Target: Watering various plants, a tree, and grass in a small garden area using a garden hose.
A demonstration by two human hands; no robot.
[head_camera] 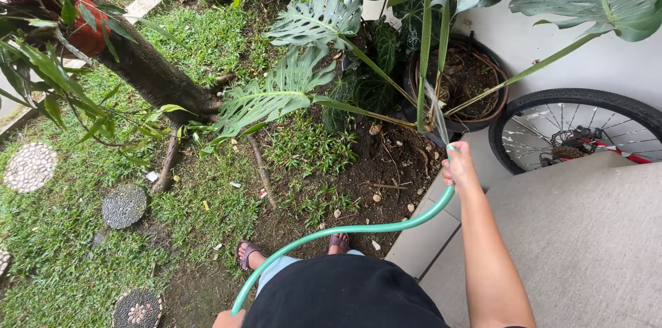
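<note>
- While your right hand [460,171] grips the green rubber hose's [358,229] end, spray may overshoot the round dark plant pot [494,104] onto the bicycle wheel [579,131].
- Your left hand [227,319] touches the hose; finger state indeterminable. Slack near your sandalled feet [249,254]: trip risk.

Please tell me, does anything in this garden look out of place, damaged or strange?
Nothing looks damaged. The right hand holds the green hose, and water sprays toward the dark pot. Only small oddities: pale litter scraps lie on the grass, and a bicycle wheel stands close to the spray.

1 head camera looks steeply down, close
</note>
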